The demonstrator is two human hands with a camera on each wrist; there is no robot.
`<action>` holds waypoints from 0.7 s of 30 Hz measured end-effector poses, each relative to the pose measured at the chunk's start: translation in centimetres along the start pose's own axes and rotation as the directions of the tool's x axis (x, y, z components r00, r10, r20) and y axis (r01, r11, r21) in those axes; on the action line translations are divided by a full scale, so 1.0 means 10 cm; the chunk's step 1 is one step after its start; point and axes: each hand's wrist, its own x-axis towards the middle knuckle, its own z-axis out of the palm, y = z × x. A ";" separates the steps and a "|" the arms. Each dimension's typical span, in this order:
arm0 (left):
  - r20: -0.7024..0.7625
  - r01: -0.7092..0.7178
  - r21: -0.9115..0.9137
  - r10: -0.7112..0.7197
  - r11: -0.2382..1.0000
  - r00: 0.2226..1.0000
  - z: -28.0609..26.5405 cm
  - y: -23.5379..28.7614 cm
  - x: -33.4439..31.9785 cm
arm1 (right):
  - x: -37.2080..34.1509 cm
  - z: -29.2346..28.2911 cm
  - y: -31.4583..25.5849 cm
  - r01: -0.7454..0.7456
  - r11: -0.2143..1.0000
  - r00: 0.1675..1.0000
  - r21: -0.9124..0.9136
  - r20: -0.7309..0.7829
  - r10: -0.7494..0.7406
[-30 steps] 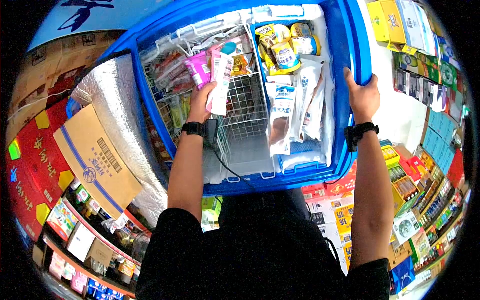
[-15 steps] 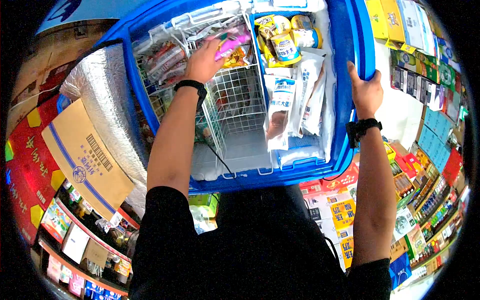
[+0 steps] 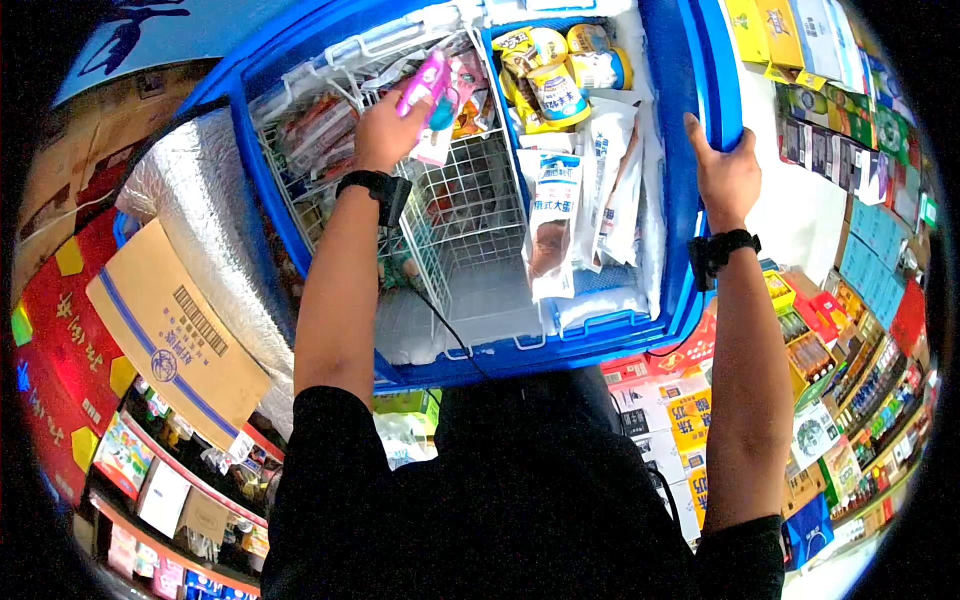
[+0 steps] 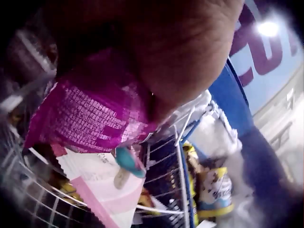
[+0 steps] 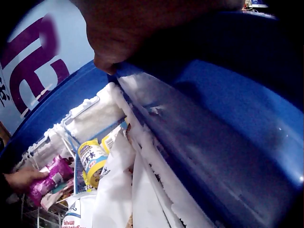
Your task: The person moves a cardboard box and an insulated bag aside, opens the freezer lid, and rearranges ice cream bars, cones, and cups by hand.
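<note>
Looks like mid-handling: the left hand (image 3: 388,132) has its fingers curled round a purple packet (image 3: 427,84) over the wire basket (image 3: 480,136), right hand (image 3: 728,183) gripping the blue freezer rim (image 3: 714,80). Next move probably calls for a steady hold there.

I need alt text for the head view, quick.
A person's left hand holds a magenta packet over a wire basket in a frosty blue freezer; their right hand grips its edge. Beside the basket lie yellow-and-white tubs and white packets.
</note>
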 end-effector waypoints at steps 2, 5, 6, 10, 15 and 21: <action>0.048 0.060 -0.164 -0.053 0.985 0.997 0.09 -0.16 0.16 | 0.01 0.00 0.01 0.000 1.000 1.000 0.005 -0.001 0.000; 0.192 0.185 -0.402 -0.115 0.897 0.975 0.16 -0.16 0.24 | 0.00 0.01 0.02 0.008 1.000 1.000 0.001 0.000 -0.008; 0.224 0.216 -0.441 -0.126 0.871 0.966 0.18 -0.11 0.24 | 0.00 0.01 0.01 0.007 1.000 1.000 -0.012 0.000 -0.007; 0.315 0.208 -0.420 -0.073 0.883 0.946 0.30 0.13 0.31 | 0.00 0.00 0.00 0.017 1.000 1.000 -0.002 -0.006 -0.017; 0.395 0.217 -0.481 -0.011 0.849 0.919 0.58 0.08 0.50 | 0.02 0.02 0.02 0.026 1.000 0.999 -0.013 -0.019 -0.026; 0.395 0.329 -0.646 -0.068 0.689 0.916 0.20 0.20 -0.06 | 0.02 0.01 0.03 0.026 1.000 1.000 0.005 0.003 -0.026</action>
